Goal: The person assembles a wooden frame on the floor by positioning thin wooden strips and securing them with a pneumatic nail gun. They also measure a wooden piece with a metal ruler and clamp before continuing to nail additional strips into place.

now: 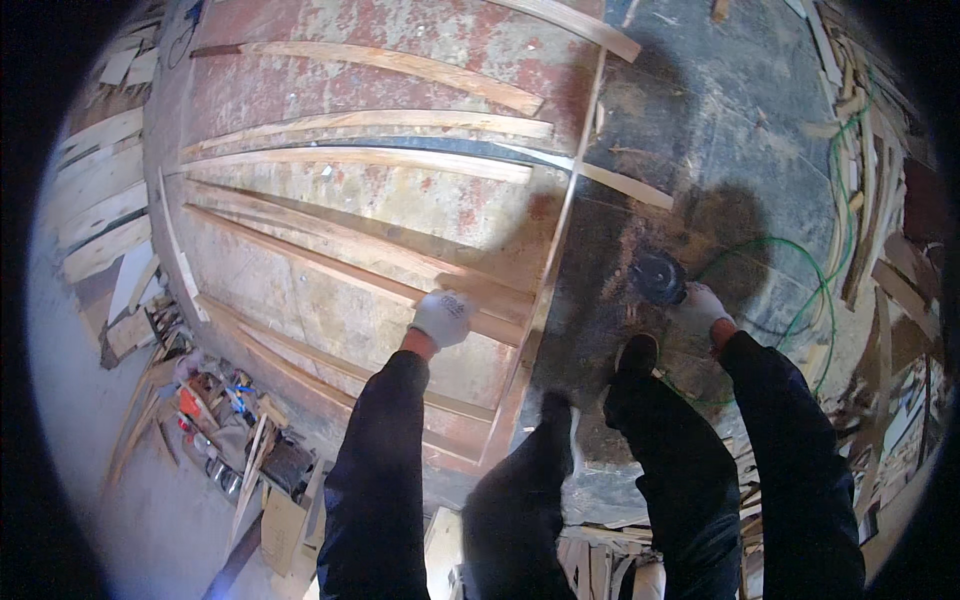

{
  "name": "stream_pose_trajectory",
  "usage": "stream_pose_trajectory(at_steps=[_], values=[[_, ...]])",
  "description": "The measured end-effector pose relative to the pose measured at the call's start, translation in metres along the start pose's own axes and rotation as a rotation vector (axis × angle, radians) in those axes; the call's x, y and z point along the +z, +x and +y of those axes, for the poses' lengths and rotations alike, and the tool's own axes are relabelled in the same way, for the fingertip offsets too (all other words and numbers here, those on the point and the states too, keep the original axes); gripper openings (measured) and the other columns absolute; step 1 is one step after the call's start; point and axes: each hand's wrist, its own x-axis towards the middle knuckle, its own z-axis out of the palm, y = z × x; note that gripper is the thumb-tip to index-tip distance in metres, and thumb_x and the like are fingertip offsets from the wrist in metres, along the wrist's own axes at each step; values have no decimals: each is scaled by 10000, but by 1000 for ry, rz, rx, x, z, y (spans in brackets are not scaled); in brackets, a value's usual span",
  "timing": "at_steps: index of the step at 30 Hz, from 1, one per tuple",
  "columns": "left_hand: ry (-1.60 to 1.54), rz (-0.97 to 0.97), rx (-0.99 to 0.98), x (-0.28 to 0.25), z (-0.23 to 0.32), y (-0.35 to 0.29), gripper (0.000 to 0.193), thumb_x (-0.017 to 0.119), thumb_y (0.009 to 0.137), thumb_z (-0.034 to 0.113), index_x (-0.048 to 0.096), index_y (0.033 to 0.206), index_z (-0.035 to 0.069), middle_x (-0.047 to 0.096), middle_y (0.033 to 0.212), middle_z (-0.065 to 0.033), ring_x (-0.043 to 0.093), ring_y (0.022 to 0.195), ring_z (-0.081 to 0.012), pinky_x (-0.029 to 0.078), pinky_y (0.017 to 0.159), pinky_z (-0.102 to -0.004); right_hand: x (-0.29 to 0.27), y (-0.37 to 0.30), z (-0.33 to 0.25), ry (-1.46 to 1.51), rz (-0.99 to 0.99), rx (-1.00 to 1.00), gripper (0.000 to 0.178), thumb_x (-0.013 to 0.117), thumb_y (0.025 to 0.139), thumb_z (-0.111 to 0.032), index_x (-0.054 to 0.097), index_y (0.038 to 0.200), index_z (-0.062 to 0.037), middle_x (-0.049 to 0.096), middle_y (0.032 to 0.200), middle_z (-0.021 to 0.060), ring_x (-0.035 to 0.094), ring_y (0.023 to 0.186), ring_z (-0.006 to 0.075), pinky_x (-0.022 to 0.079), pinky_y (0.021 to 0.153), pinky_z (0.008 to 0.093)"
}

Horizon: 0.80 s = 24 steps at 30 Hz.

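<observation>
My left hand (443, 317), in a white glove, is closed round a long narrow wooden strip (330, 263) that slants across the worn panel. Its fingertips are turned away from view. Off to the right, my right hand (702, 306), also gloved, grips a dark power tool with a round head (658, 277), held low over the dark floor. A green cord (775, 240) loops out beside the tool. Just above the left hand, a second strip (390, 238) runs nearly alongside the first.
Several more strips (400, 121) lie across the red-and-cream panel (470, 215). A thin batten (562, 235) borders its right side. Scrap wood (870, 180) is heaped at the far right. Tools and offcuts (225, 410) clutter the lower left. My feet (637, 355) stand between the hands.
</observation>
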Motion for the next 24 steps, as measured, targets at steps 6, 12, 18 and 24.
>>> stream_pose_trajectory(at_steps=[6, 12, 18, 24], values=[[121, -110, -7, -5, 2, 4, 243, 550, 933, 212, 706, 1105, 140, 732, 1055, -124, 702, 1020, -300, 513, 872, -465, -39, 16, 19, 44, -66, 6, 364, 656, 940, -334, 693, 1189, -70, 712, 1192, 177, 662, 1111, 376, 511, 971, 461], [-60, -257, 25, -17, -5, 12, 289, 500, 980, 272, 709, 1110, 121, 730, 1087, -129, 691, 1046, -336, 507, 899, -485, -142, 41, 93, -76, 222, 10, 416, 681, 918, -328, 658, 1248, -76, 711, 1189, 179, 664, 1090, 400, 538, 913, 473], [-134, -250, 198, -56, -32, 95, 535, 710, 848, 375, 661, 1332, 153, 681, 1318, -169, 618, 1257, -374, 471, 1067, -469, -269, 122, 174, -331, 424, 282, 617, 624, 939, -314, 454, 1486, -84, 709, 1139, 240, 691, 986, 435, 545, 806, 525], [-598, 544, -694, -186, -128, 225, 540, 560, 992, 437, 556, 1359, 41, 679, 1209, -283, 650, 1114, -463, 520, 958, -508, -251, 199, 261, -416, 559, 309, 915, 616, 957, -387, 100, 1654, -92, 687, 1199, 267, 687, 976, 460, 549, 810, 533]])
